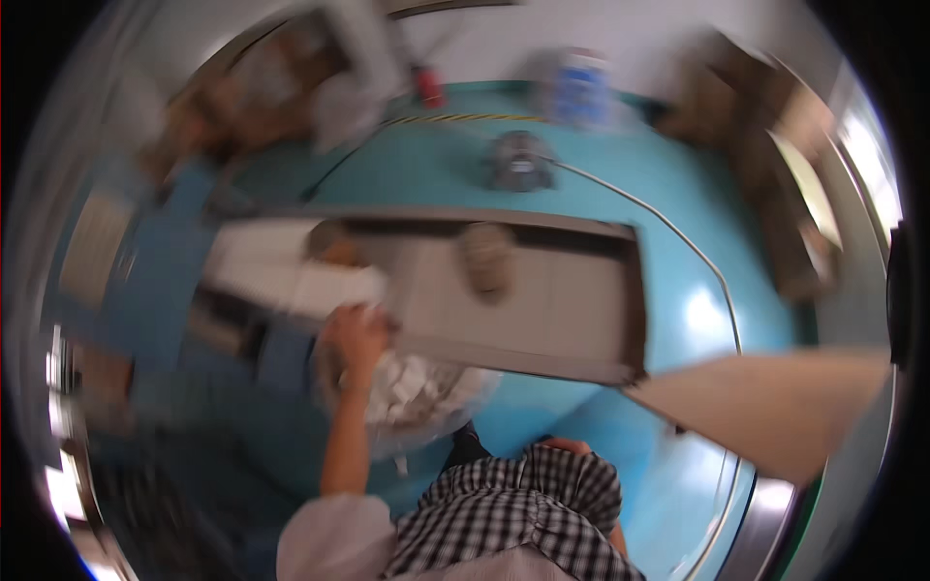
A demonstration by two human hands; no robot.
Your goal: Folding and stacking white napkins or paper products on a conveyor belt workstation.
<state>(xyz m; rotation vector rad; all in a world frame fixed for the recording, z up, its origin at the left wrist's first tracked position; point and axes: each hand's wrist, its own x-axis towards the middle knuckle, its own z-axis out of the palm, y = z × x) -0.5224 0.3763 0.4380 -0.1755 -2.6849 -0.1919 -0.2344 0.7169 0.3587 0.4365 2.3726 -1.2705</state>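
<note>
Basically, white flat oblong piece (pixel 337 290) lies just past L hand (pixel 359 336), long axis approx L-R; R hand (pixel 570 445) farther, by b/w checked garment (pixel 509 499). Blur: can't tell if either's pinching.

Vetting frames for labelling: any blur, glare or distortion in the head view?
Head view: blur smears the left hand and the grey-tan object on the long table; head view: white glare on the blue floor at right; head view: straight edges bow near the dark rim; head view: checked garment comparatively crisp.
</note>
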